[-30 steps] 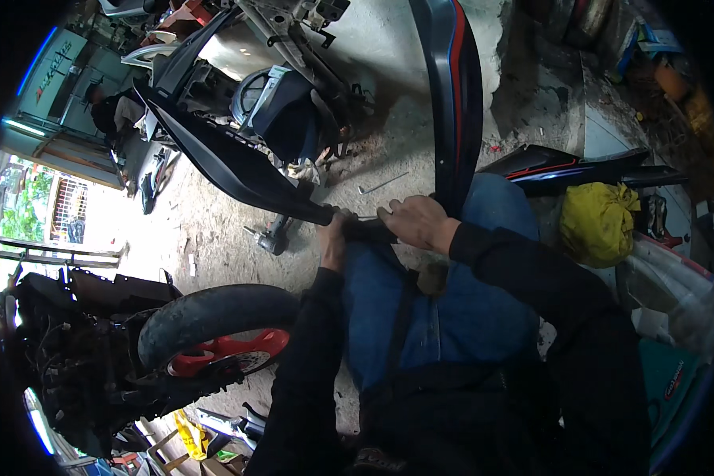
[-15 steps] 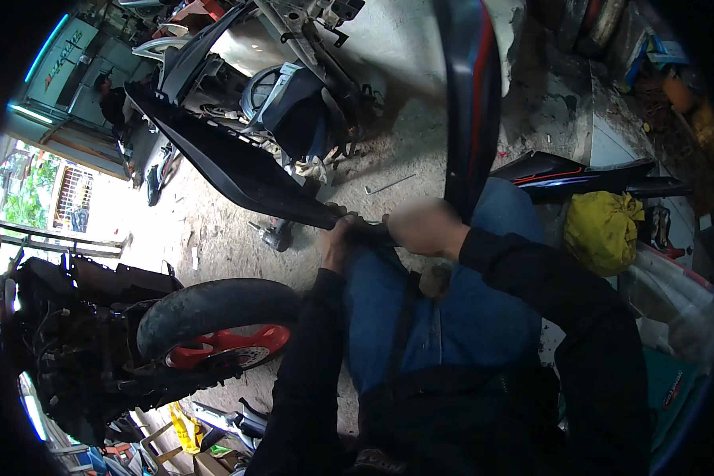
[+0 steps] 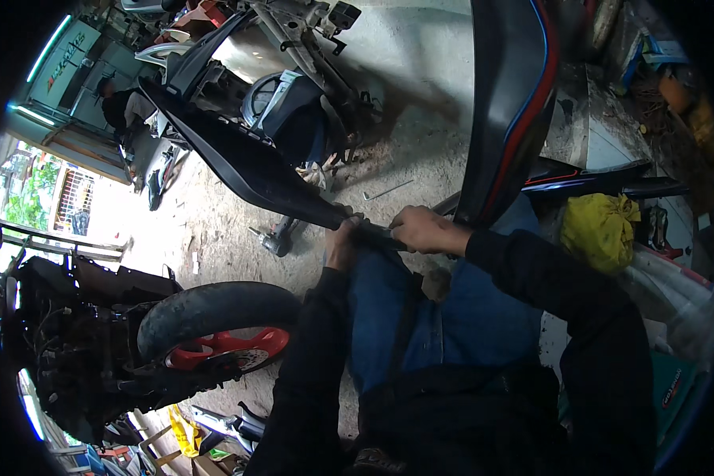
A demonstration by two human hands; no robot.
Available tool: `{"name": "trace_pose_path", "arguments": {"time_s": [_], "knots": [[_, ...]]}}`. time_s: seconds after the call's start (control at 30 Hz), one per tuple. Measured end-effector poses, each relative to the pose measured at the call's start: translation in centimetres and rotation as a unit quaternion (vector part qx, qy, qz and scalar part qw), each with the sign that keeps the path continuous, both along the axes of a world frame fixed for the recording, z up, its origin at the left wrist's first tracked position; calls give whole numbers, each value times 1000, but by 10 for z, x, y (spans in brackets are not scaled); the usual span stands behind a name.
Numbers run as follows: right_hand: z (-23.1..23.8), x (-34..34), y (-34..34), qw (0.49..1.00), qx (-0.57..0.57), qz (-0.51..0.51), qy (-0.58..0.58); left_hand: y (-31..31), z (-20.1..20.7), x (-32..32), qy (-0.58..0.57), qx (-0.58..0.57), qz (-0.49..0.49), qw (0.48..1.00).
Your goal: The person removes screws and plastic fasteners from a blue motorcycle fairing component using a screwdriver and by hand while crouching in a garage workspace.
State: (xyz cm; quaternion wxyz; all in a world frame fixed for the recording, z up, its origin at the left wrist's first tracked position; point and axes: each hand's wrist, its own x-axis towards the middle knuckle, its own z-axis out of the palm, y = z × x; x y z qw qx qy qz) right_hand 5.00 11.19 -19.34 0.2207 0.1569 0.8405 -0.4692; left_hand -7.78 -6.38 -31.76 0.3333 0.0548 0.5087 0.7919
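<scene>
A long black motorcycle fairing panel slants from the upper left down to my lap. My left hand is closed round its narrow lower end. A second black fairing panel, with a red and blue stripe, stands up on the right, its lower end beside my right wrist. Between my hands lies a short dark piece over my jeans, against the left panel's end. My right hand is closed on the right end of this piece. My fingers hide how the parts join.
A wheel with a red rim lies at the left by a stripped motorcycle. A power tool and a thin metal rod lie on the floor ahead. A yellow bag and a striped panel are on the right. Another person is far left.
The striped panel has swung to the right and turned, showing more of its face. My right hand has shifted a little and is no longer blurred. My left hand has barely moved.
</scene>
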Motion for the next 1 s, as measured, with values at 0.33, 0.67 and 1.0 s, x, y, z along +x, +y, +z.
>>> {"name": "trace_pose_path", "arguments": {"time_s": [0.33, 0.67, 1.0], "knots": [[-29, 30, -7, 806, 476, 226, 269, 12, 16, -1, 65, -26, -46, 997], [-19, 9, -2, 996, -50, -76, 16, 13, 27, 4, 84, -25, -20, 996], [-9, 24, -18, 911, 352, 118, 177, 10, 33, 5, 101, -39, -25, 994]]}}
